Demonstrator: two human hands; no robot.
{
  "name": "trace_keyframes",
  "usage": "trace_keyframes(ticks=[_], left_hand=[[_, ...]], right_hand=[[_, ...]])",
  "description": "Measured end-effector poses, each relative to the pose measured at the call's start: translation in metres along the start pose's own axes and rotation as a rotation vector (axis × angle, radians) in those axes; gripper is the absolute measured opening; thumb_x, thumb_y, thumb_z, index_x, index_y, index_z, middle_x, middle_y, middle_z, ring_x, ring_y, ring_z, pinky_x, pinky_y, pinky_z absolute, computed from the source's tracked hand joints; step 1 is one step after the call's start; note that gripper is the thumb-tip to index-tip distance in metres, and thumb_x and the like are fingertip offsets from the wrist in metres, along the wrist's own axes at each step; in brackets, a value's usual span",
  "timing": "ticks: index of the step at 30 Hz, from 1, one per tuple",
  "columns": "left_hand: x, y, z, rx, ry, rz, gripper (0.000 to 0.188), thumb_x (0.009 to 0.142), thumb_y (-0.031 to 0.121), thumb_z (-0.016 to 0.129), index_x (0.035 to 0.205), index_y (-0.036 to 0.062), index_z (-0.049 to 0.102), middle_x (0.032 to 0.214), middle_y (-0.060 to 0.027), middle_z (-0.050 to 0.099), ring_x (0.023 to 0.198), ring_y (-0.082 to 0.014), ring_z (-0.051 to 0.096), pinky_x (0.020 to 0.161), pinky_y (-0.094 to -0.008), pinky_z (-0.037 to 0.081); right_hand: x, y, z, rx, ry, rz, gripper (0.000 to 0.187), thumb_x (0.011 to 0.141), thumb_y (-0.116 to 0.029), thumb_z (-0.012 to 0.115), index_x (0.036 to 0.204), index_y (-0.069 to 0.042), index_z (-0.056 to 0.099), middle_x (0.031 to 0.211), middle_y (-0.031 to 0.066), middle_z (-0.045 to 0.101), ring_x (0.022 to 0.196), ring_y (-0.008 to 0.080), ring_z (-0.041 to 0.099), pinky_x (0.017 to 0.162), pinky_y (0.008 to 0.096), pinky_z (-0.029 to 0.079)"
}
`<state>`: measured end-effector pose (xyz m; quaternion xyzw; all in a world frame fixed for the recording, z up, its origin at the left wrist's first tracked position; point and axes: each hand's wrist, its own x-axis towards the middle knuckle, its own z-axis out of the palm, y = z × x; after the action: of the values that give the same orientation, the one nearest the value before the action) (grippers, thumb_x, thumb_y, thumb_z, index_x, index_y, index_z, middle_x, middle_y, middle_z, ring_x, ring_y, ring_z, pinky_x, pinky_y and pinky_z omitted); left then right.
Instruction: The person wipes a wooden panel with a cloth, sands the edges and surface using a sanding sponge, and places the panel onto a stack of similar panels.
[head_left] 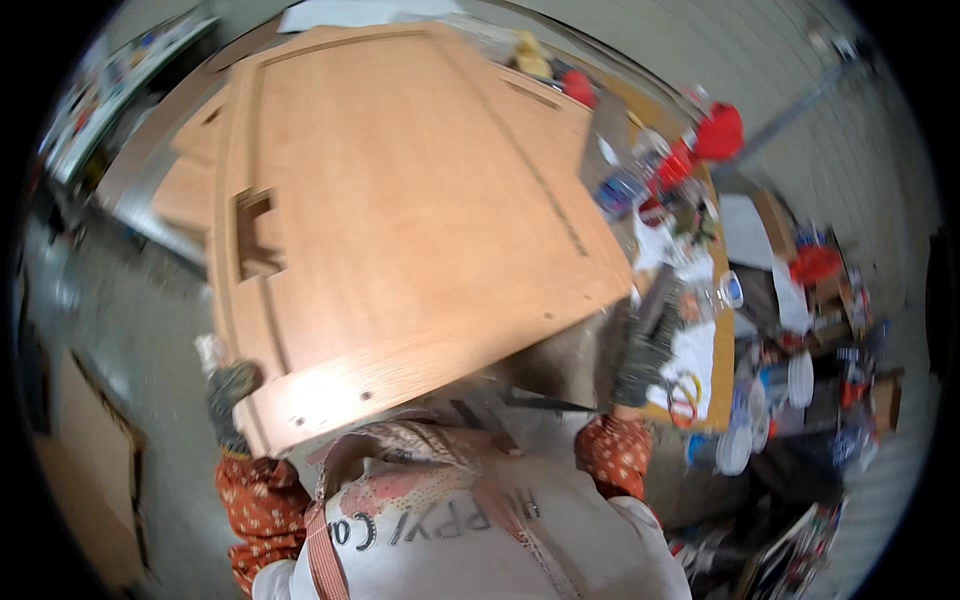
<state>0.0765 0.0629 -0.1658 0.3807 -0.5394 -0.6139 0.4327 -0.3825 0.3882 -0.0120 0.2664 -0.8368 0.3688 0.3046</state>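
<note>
A large light-wood panel [390,200] with grooves and a rectangular cutout lies tilted before me, over other wooden panels [550,115]. My left hand [232,392], in a dark grey work glove, grips the near left edge, its thumb over the top face. At the near right corner is my right hand [645,350], also gloved and against the panel's edge. Motion blurs its fingers, and the panel hides whatever lies beneath. Several small holes run along the near edge.
Scissors [684,400] with coloured handles lie on white paper [705,350] at the table's right. Plastic bottles [622,190] and red items [720,132] clutter that side. Tubs [735,450] and boxes stand farther right. Cardboard [90,440] leans at the left; a bench [130,85] stands far left.
</note>
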Motion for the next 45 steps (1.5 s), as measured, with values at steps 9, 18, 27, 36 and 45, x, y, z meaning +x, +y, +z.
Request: trace_keyframes(ticks=[9, 18, 27, 36, 45], left_hand=[[0.03, 0.032, 0.008, 0.078, 0.206, 0.007, 0.034, 0.092, 0.027, 0.049, 0.095, -0.0017, 0.066, 0.092, -0.0179, 0.067, 0.091, -0.027, 0.065, 0.084, -0.0368, 0.051], [0.031, 0.047, 0.003, 0.085, 0.254, 0.003, 0.028, 0.09, 0.022, 0.051, 0.094, -0.0004, 0.067, 0.094, -0.0166, 0.068, 0.091, -0.0258, 0.066, 0.085, -0.0358, 0.051], [-0.018, 0.048, 0.024, -0.029, 0.202, 0.051, 0.023, 0.088, 0.016, 0.053, 0.094, 0.0008, 0.069, 0.095, -0.0154, 0.068, 0.091, -0.0245, 0.066, 0.087, -0.0348, 0.051], [-0.01, 0.075, 0.057, -0.023, -0.104, 0.199, 0.018, 0.086, 0.011, 0.056, 0.093, 0.002, 0.07, 0.097, -0.0141, 0.068, 0.091, -0.0232, 0.066, 0.089, -0.0338, 0.051], [-0.019, 0.148, 0.101, 0.194, -0.305, 0.627, 0.024, 0.088, 0.015, 0.053, 0.096, -0.0008, 0.07, 0.1, -0.0138, 0.069, 0.096, -0.0236, 0.066, 0.09, -0.0346, 0.049]], right_hand=[[0.011, 0.042, 0.019, -0.362, -0.421, -0.4, 0.052, 0.082, -0.025, 0.063, 0.127, -0.003, 0.052, 0.131, 0.016, 0.049, 0.117, 0.0334, 0.048, 0.097, 0.0426, 0.04], [0.081, 0.186, 0.053, -0.497, -0.675, -0.055, 0.054, 0.079, -0.033, 0.066, 0.126, -0.009, 0.052, 0.113, 0.0172, 0.061, 0.108, 0.0366, 0.055, 0.088, 0.0447, 0.045], [0.134, 0.058, 0.024, 0.592, -0.258, 0.09, 0.057, 0.074, -0.001, 0.071, 0.125, -0.004, 0.046, 0.114, 0.008, 0.058, 0.093, 0.0194, 0.06, 0.076, 0.0295, 0.052], [0.138, -0.21, 0.019, 0.611, -0.809, -0.776, 0.043, 0.076, -0.002, 0.071, 0.117, 0.001, 0.058, 0.118, 0.0122, 0.06, 0.107, 0.0214, 0.057, 0.093, 0.0345, 0.046], [0.108, -0.352, 0.109, 0.446, -0.831, -1.388, 0.032, 0.073, -0.022, 0.073, 0.101, -0.008, 0.067, 0.092, 0.0114, 0.066, 0.085, 0.0296, 0.062, 0.079, 0.0373, 0.05]])
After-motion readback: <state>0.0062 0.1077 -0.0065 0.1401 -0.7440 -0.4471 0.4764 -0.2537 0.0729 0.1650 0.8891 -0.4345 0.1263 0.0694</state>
